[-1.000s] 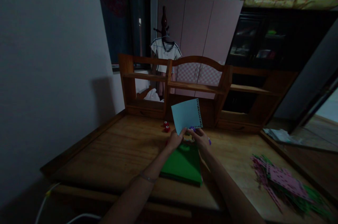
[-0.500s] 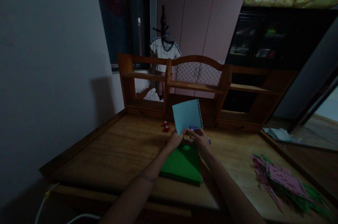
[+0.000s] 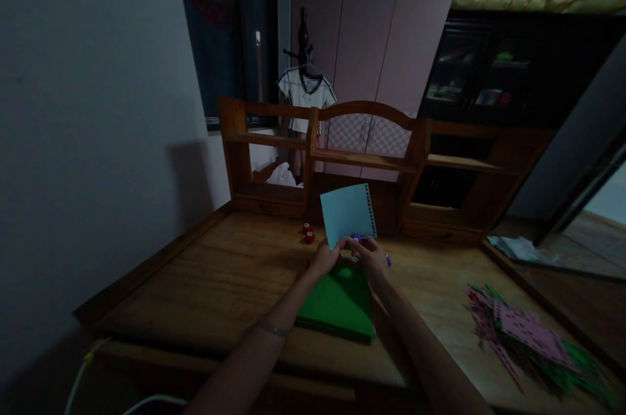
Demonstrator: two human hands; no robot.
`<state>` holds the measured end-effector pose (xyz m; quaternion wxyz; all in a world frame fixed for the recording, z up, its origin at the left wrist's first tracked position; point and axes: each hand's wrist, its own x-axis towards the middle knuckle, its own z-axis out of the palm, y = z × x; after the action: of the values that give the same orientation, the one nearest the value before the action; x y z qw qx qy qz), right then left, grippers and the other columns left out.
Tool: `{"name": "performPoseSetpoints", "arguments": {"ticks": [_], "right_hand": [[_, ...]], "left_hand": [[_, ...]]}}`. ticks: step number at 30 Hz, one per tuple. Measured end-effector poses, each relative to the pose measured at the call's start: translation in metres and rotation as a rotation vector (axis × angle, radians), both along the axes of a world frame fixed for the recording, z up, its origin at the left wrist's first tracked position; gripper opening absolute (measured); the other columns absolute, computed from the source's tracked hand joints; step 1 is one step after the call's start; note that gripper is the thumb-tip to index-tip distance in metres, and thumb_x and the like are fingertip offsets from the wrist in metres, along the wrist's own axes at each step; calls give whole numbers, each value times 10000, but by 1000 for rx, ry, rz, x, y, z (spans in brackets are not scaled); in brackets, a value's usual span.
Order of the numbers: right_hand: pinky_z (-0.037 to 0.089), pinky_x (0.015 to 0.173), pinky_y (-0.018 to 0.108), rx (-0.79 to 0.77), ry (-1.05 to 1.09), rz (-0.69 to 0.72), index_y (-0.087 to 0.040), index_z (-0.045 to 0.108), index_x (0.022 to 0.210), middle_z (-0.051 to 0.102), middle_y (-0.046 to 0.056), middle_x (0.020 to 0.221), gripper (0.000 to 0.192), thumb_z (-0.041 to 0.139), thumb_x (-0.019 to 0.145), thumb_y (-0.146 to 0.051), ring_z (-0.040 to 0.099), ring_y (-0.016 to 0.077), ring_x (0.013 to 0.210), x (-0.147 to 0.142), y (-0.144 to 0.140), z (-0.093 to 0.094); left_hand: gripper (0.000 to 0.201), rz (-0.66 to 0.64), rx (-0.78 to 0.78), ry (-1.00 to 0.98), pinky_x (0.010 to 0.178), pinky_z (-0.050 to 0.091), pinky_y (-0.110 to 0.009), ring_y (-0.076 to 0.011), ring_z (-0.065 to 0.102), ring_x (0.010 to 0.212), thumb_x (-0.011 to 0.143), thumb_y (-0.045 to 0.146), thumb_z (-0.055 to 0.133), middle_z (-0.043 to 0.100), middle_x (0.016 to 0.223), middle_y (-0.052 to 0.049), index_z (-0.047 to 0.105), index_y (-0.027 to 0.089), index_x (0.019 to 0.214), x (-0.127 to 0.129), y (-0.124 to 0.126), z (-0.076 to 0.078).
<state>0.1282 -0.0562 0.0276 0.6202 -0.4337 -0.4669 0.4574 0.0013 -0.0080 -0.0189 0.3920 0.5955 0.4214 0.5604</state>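
Observation:
My left hand point(image 3: 327, 257) pinches the lower edge of a light blue sheet of paper point(image 3: 346, 211), which stands up tilted above the table. A row of holes runs down the sheet's right edge. Close beside it, my right hand point(image 3: 370, 260) is closed around a small purple tool point(image 3: 357, 237); its kind is hard to make out in the dim light, and the fingers cover much of it. Another purple part shows at the right of that hand. Below both hands lies a stack of green sheets point(image 3: 337, 307).
Two small red objects with white tops point(image 3: 309, 238) stand on the wooden table point(image 3: 210, 271) left of the paper. Pink and green paper strips and cut pieces point(image 3: 533, 337) are heaped at the right. A wooden shelf unit point(image 3: 362, 157) rises along the table's back.

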Motion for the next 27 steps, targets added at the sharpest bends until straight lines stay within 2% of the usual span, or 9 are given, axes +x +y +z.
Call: {"name": "performPoseSetpoints", "arguments": {"ticks": [5,12,18,22,27], "right_hand": [[476,519,270,-46,3,-23,-176,626,803,611,28,718,423,756,559,-497,553,151,593,-2,-1,1],[482,517,263,-43,38,5,-182,620,803,612,25,732,424,758,554,-496,547,133,565,-4,0,1],[481,544,256,-29,52,22,-173,626,837,639,55,818,423,756,577,-480,584,154,636,-3,0,0],[466,515,248,-51,35,26,-166,626,829,641,60,802,400,750,597,-468,586,158,625,0,5,-4],[478,555,264,-18,26,63,-173,637,828,655,64,829,375,753,602,-448,611,185,688,5,12,-13]], "left_hand": [[378,-5,0,-12,787,472,-314,-227,621,849,776,464,568,676,896,-99,667,125,910,0,-3,3],[411,25,-31,10,722,475,-295,-206,619,784,774,498,549,671,859,-87,660,125,907,0,1,-3],[394,24,-37,11,692,477,-287,-203,618,741,770,490,556,673,833,-83,662,127,881,-1,0,-2],[389,1,-8,10,725,476,-289,-208,619,794,784,472,546,673,882,-92,658,127,925,0,0,-1],[387,2,-14,24,766,469,-294,-207,614,836,779,471,551,670,893,-86,655,125,917,0,1,-3]]}}
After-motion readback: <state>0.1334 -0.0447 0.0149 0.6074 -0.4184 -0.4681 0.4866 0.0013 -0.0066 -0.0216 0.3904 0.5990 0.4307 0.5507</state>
